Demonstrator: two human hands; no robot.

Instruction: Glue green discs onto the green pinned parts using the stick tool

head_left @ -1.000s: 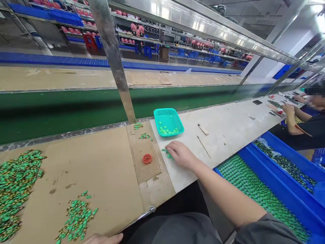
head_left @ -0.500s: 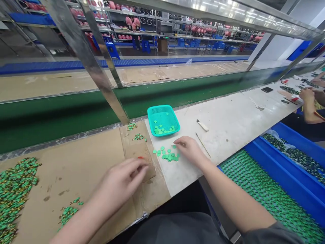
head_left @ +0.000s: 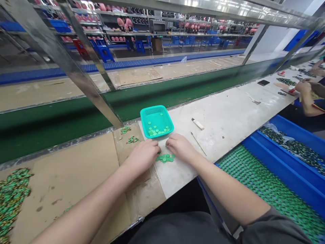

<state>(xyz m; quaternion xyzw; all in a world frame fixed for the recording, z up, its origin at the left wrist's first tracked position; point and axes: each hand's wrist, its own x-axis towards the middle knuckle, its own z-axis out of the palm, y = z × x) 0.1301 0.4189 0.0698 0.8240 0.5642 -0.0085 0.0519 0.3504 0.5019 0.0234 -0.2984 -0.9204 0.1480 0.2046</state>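
My left hand (head_left: pixel 144 154) is closed with its fingers curled at the left side of a small group of flat green discs (head_left: pixel 165 158). What its fingers hold, if anything, is hidden. Facing it across a small gap, my right hand (head_left: pixel 179 146) pinches its thumb and fingers together just above the discs; anything between them is too small to make out. A turquoise plastic basket (head_left: pixel 161 119) stands right behind both hands, with more green discs in its bottom. Small piles of green and gold pieces (head_left: pixel 132 139) lie on the cardboard (head_left: pixel 93 162) beyond my left hand.
A large heap of green and gold pieces (head_left: pixel 15 196) covers the far left. A white-handled brush (head_left: pixel 198 124) and a thin stick (head_left: pixel 198 143) lie to the right. Blue bins (head_left: pixel 254 149) stand below the table edge. A co-worker's hands (head_left: pixel 304 86) are at far right.
My left hand has moved forward and right, from over the cardboard to the discs. My right hand has stayed near the discs, now closer to my left. The view has shifted slightly.
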